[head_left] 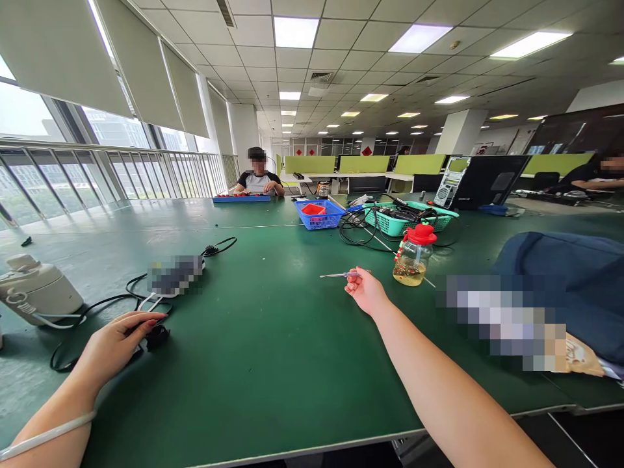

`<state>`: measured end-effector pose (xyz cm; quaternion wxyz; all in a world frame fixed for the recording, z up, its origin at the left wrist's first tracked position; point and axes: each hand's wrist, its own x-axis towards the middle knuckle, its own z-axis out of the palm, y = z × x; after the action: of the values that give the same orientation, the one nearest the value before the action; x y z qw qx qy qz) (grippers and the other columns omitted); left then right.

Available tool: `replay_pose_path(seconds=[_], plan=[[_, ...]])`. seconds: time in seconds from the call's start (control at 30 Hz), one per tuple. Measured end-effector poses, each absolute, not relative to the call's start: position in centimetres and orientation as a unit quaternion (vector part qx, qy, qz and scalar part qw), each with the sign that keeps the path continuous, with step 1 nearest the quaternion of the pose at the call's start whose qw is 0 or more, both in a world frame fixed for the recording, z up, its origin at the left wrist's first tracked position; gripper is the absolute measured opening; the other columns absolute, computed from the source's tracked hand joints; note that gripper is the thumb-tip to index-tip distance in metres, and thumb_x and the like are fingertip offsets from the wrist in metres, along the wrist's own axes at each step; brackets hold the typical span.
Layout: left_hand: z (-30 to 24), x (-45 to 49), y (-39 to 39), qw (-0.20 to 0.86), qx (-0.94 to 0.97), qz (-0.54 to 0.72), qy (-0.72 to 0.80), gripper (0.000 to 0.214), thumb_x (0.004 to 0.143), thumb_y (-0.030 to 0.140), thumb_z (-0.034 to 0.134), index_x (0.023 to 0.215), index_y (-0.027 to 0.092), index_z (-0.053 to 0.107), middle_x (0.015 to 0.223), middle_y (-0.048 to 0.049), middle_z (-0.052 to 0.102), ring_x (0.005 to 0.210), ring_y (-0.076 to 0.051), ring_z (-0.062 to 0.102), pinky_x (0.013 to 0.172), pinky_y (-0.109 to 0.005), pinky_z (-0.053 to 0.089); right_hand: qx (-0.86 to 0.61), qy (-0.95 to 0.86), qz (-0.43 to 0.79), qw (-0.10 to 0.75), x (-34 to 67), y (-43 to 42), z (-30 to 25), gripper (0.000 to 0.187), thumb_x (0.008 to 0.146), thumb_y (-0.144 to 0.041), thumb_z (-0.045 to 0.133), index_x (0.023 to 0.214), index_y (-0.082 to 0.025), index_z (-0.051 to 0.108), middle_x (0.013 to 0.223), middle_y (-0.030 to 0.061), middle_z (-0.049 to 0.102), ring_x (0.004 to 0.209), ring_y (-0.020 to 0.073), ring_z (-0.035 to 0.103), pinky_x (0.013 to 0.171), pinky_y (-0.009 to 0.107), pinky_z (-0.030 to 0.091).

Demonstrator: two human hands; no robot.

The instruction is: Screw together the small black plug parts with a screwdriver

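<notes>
My right hand (364,291) is stretched out over the middle of the green table (273,364). Its fingers are closed round the handle of a thin screwdriver (336,275), whose metal shaft points left. On the left side, my left hand (114,341) rests low over the table, its thumb and fingers closed on a small black object (156,337); its exact kind is hard to make out, and part of it is hidden under the hand. A black cable (104,300) runs beside that hand, near a blurred power strip or similar block (176,275).
A beige bottle (41,292) lies at left. Right of my right hand stands a red-lidded drink bottle (412,257). Farther back are a blue basket (319,220), a green basket (390,224) with cables, and a seated person (257,174). A dark blue bag (570,279) lies at right.
</notes>
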<state>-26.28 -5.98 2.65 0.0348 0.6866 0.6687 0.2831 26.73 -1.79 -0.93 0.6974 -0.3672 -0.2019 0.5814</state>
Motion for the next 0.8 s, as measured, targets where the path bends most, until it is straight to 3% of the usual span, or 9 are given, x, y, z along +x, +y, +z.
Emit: replay_pose_path(seconds=[0.1,0.3,0.5,0.67,0.8], plan=[[2.6,-26.2,-5.9,0.027,0.708,0.321,0.628,0.054,0.073,0.062,0.043,0.096,0.023,0.073,0.099,-0.0071,0.068,0.091,-0.024,0.063,0.089,-0.035,0.050,-0.370,-0.202,0.581,0.696,26.7,-1.8,-0.9,0.019,0.085,-0.029,0.063,0.069,-0.020,0.058,0.052,-0.0023,0.056,0.039,0.0089,0.044,0.048,0.026,0.045],[2.1,-26.8,-5.8,0.101,0.687,0.379,0.612,0.058,0.077,0.047,0.041,0.124,0.018,0.058,0.113,-0.0100,0.060,0.095,-0.022,0.063,0.092,-0.034,0.051,-0.372,-0.197,0.582,0.696,26.7,-1.8,-0.9,0.018,0.085,-0.027,0.061,0.069,-0.019,0.059,0.051,-0.0021,0.056,0.040,0.0087,0.044,0.047,0.026,0.046],[1.0,-27.7,-5.0,0.122,0.685,0.342,0.632,0.058,0.076,0.044,0.041,0.124,0.017,0.060,0.117,-0.0107,0.065,0.108,-0.025,0.063,0.102,-0.039,0.043,-0.375,-0.195,0.584,0.693,26.6,-1.9,-0.8,0.019,0.088,-0.024,0.057,0.069,-0.018,0.059,0.050,-0.0019,0.056,0.040,0.0083,0.043,0.048,0.025,0.046],[2.3,-27.1,-5.9,0.041,0.648,0.295,0.701,0.054,0.070,0.056,0.050,0.112,0.028,0.068,0.097,-0.0038,0.074,0.093,-0.027,0.068,0.085,-0.039,0.052,-0.376,-0.199,0.583,0.693,26.6,-1.9,-0.7,0.019,0.085,-0.027,0.062,0.068,-0.019,0.058,0.051,-0.0021,0.056,0.039,0.0085,0.044,0.047,0.025,0.046],[3.2,-25.9,-6.5,-0.003,0.675,0.252,0.694,0.053,0.066,0.063,0.052,0.101,0.030,0.073,0.098,-0.0030,0.073,0.075,-0.024,0.068,0.072,-0.035,0.053,-0.377,-0.201,0.583,0.691,26.6,-1.8,-0.8,0.020,0.086,-0.026,0.060,0.068,-0.019,0.058,0.051,-0.0021,0.055,0.039,0.0082,0.044,0.048,0.024,0.046]])
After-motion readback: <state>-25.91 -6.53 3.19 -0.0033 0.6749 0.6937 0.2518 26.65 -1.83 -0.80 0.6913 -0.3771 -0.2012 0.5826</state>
